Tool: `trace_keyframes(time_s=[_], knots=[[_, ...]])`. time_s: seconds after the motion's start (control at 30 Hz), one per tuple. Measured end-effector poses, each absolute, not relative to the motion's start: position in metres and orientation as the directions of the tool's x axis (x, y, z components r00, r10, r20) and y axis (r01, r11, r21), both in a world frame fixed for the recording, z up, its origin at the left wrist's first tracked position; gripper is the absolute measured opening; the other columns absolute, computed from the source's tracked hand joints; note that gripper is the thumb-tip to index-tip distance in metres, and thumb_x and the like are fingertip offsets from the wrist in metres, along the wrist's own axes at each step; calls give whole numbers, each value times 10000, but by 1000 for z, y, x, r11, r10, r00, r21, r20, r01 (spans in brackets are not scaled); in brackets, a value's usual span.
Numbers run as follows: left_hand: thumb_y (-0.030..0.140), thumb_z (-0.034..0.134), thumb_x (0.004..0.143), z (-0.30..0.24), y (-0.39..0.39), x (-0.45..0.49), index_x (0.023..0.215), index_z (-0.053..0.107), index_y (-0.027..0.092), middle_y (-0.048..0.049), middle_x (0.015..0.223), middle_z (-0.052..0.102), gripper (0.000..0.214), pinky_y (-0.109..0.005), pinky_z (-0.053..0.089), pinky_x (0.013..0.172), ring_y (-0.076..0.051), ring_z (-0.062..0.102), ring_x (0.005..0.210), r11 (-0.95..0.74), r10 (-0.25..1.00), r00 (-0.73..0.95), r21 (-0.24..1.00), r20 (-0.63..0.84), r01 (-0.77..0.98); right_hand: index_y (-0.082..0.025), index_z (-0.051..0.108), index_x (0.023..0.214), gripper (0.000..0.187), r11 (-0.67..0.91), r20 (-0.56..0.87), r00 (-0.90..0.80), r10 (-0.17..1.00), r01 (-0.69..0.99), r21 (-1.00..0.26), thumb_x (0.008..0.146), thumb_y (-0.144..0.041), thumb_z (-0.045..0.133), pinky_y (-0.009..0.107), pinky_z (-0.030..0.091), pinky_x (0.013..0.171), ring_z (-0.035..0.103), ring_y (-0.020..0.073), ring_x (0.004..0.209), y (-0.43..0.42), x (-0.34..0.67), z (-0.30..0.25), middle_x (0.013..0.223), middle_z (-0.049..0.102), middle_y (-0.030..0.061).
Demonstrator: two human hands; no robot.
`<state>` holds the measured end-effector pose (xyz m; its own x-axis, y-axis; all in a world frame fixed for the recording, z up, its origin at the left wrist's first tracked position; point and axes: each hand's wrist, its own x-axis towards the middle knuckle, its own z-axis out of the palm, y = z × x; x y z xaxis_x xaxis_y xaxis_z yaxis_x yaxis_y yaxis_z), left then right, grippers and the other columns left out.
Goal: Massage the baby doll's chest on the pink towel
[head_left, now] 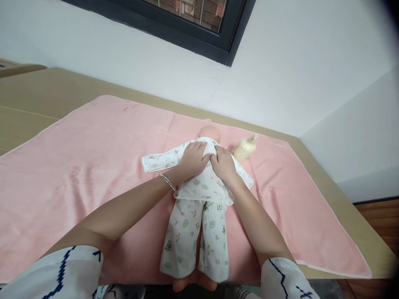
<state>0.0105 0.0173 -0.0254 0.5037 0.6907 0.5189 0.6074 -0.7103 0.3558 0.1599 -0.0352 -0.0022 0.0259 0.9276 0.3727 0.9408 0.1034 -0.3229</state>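
A baby doll [209, 133] lies on a pink blanket with its head away from me and its feet at the near edge. It wears a white patterned pajama top [199, 185] and matching pajama pants [183, 236]. My left hand [193, 158] rests flat on the upper left of the top, fingers stretched out. Beside it, my right hand [223, 162] lies on the upper right, also with fingers extended. The two thumbs meet near the middle. The doll's hands do not show at the sleeve ends. Just right of the doll's shoulder is a pale yellow pump bottle [245, 147].
The pink blanket [102, 141] covers much of a light wooden table [34, 95], with some wrinkles at left and right. Behind the table stands a white wall [268, 83] with a dark-framed window [199, 37]. Wooden furniture [380, 224] is at the lower right.
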Motion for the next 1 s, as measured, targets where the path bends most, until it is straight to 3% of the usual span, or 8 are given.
trace_keyframes(time_s=[0.23, 0.47, 1.0], knots=[[305, 406, 980, -26, 18, 11, 1353, 559, 117, -158, 1364, 622, 445, -485, 370, 1153, -306, 528, 1304, -708, 693, 498, 360, 522, 608, -58, 572, 1321, 452, 98, 359, 27, 933, 941, -323, 960, -263, 392, 486, 441, 1069, 580, 342, 1237, -36, 159, 0, 1312, 651, 219], [320, 396, 990, -27, 18, 11, 1347, 561, 59, -189, 1350, 624, 472, -485, 369, 1157, -315, 531, 1293, -713, 685, 494, 356, 536, 604, -55, 566, 1336, 466, 95, 356, 31, 934, 939, -330, 963, -272, 392, 486, 428, 1087, 568, 340, 1257, -36, 158, -1, 1339, 639, 216], [305, 399, 986, -26, 18, 11, 1343, 564, 73, -177, 1365, 623, 457, -480, 362, 1165, -305, 532, 1297, -713, 685, 505, 341, 526, 612, -37, 546, 1360, 482, 107, 337, -5, 941, 953, -284, 981, -262, 354, 478, 414, 1101, 551, 342, 1279, -35, 160, -1, 1358, 626, 218]])
